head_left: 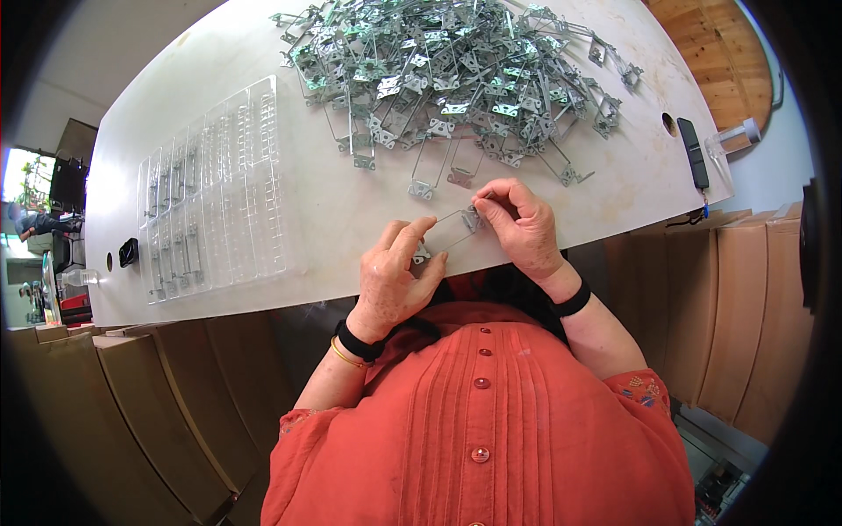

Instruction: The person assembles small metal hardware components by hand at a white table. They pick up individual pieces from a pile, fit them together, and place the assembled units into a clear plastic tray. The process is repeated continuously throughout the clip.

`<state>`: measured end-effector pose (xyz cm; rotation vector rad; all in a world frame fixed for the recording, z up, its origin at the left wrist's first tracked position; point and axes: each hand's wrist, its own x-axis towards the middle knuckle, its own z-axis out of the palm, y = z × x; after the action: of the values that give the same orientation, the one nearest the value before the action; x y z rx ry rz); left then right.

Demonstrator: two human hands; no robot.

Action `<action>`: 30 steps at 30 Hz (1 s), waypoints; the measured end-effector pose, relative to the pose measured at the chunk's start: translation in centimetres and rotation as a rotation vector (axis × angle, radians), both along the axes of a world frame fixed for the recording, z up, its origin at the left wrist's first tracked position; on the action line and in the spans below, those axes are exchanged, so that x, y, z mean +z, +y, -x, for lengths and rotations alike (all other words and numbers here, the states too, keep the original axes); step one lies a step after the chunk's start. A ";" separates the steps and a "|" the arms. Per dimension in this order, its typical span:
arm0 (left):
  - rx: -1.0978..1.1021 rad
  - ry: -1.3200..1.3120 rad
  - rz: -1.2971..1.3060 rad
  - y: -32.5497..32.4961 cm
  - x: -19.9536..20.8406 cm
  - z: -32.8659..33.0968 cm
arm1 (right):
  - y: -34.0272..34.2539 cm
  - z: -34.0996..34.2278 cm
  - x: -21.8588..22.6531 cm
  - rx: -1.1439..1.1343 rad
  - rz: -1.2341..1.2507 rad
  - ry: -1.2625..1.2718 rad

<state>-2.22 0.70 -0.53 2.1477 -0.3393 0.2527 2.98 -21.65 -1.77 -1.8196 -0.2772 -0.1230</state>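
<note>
Between my hands is a metal bracket with thin wire arms [452,230], held just above the table's near edge. My left hand [396,272] grips its left end between thumb and fingers. At its right end, the thumb and forefinger of my right hand [519,226] are pinched on the small plate. Just beyond my hands lie two loose brackets, one with a silvery plate [421,189] and one duller [460,176]. Farther off rises a big tangled heap of similar metal brackets [438,79]. A clear plastic tray [241,175] to the left holds several brackets in its left slots.
The white table [324,228] has a curved look and worn edges. A black oblong device [693,153] and a clear tube with a cap [735,136] are at the right edge. A small black object [129,252] sits far left. Cardboard boxes [737,307] stand below on both sides.
</note>
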 end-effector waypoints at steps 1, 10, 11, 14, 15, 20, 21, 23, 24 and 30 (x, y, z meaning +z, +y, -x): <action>-0.002 -0.007 0.000 0.0 -0.1 0.0 | 0.0 0.0 0.0 0.000 0.000 -0.006; -0.002 -0.008 0.013 0.0 -0.1 -0.1 | 0.0 0.0 -0.2 0.003 -0.024 0.015; -0.002 -0.017 0.014 0.0 -0.2 -0.1 | 0.0 0.0 -0.1 0.003 -0.023 0.009; -0.003 -0.004 0.006 0.0 -0.1 -0.1 | 0.1 0.0 -0.1 0.002 -0.024 -0.003; -0.004 -0.003 0.007 0.0 -0.1 -0.1 | 0.2 0.0 0.0 0.001 -0.023 -0.001; -0.008 0.008 0.013 0.1 0.1 -0.1 | 0.1 0.0 0.0 0.008 -0.008 0.002; -0.007 0.006 0.013 0.1 0.1 -0.1 | 0.0 0.0 0.1 0.010 0.000 0.003; -0.007 0.002 0.015 0.1 0.1 -0.1 | 0.0 0.0 0.1 0.011 0.005 0.009; -0.007 -0.003 0.017 0.0 0.0 -0.1 | 0.0 0.0 0.0 0.011 0.002 0.014; -0.002 0.006 0.021 0.0 0.1 -0.1 | 0.2 0.0 0.3 0.008 -0.016 0.000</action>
<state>-2.13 0.73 -0.47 2.1266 -0.3338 0.2477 2.98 -21.42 -1.42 -1.8023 -0.2829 -0.1194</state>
